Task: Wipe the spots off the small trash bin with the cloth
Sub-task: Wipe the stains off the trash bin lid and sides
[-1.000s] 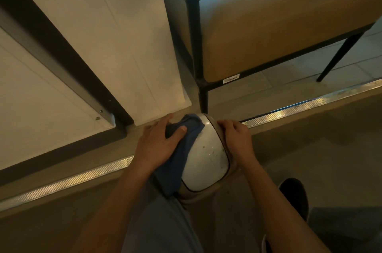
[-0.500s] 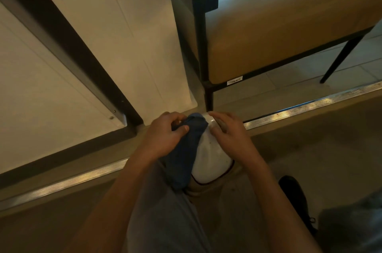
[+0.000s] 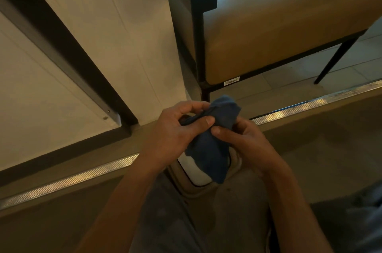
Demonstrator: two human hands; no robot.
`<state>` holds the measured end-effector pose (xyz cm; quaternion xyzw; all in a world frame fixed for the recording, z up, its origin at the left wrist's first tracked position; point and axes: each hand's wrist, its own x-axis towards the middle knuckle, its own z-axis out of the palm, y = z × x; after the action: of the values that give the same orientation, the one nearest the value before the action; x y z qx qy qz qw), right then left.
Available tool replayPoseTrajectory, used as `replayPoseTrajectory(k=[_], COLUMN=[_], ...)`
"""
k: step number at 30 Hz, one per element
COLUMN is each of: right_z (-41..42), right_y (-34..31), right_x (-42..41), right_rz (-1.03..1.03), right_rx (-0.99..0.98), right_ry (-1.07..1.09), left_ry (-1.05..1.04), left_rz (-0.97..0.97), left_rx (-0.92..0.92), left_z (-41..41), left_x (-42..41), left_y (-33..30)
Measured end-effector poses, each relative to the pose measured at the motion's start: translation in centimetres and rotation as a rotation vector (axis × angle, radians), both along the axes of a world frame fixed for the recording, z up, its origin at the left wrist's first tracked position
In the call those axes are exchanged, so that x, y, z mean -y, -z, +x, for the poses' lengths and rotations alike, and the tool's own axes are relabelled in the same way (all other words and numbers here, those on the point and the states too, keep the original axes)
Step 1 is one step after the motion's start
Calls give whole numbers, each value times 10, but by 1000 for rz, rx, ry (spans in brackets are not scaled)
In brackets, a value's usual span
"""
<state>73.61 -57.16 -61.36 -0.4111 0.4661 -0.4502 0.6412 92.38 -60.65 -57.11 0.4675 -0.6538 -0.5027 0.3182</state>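
Both hands have come together over the bin since a second ago, when the left pressed the cloth on the lid's left side and the right rested on its right edge; the right hand [image 3: 248, 145] has left that edge and now shares the cloth. Each grip is closed on the cloth [image 3: 208, 147]: the left hand [image 3: 175, 128] curls its fingers round the upper fold with the thumb laid across the front, and the right hand pinches the fabric just beside it from the other side, thumb tip almost touching the left thumb. That cloth is dark blue and bunched between the hands; a rumpled peak stands above the fingers and a loose tail hangs down over the lid.

Beneath them sits the small trash bin [image 3: 196, 174], mostly hidden by cloth and hands. Only a bright white patch of its lid, a thin dark line round it and a beige rim show; whether spots remain cannot be told.

Further out, a ribbed metal floor strip [image 3: 68, 182] runs behind the bin, and a tan cushioned chair [image 3: 279, 41] on black legs stands beyond it on pale tiles.
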Motion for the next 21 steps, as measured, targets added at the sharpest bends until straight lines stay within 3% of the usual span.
replayPoseTrajectory(k=[5, 12, 17, 21], right_z=[-24, -54, -43, -19], right_y=[-1, 18, 42, 62], right_x=[-8, -5, 15, 26], right_rz=[27, 10, -42, -37], right_rx=[-120, -489, -889, -1083], right_ry=[192, 467, 397, 264], left_ry=[5, -248, -273, -246], left_rz=[-36, -256, -246, -234], left_rx=[-42, 302, 595, 617], left_z=[-17, 9, 24, 22], left_x=[0, 25, 31, 28], left_y=[15, 67, 103, 124])
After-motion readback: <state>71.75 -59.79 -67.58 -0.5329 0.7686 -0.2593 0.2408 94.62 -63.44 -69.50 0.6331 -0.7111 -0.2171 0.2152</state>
